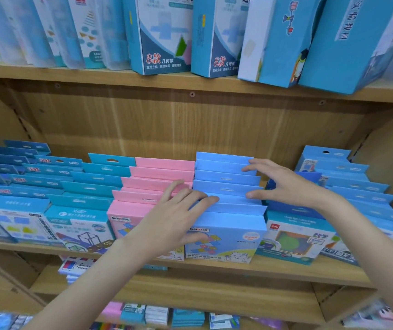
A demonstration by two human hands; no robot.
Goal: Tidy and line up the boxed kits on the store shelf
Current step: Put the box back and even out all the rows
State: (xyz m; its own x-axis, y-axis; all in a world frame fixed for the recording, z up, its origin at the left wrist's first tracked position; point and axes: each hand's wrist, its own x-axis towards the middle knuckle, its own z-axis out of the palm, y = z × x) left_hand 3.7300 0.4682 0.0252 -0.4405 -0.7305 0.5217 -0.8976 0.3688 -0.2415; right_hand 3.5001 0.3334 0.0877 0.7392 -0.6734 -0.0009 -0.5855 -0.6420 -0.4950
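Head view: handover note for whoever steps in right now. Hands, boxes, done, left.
Left hand: fingers straight, resting across the tops of the pink boxes and the left edge of the light blue boxes.
Right hand: fingers spread, touching the right edge of the light blue boxes.
Both rows stand front to back on the middle shelf, between other blue rows.
Done: pink and light blue rows look roughly straight.
Left: square up the light blue row; the tall boxes on the shelf above lean.
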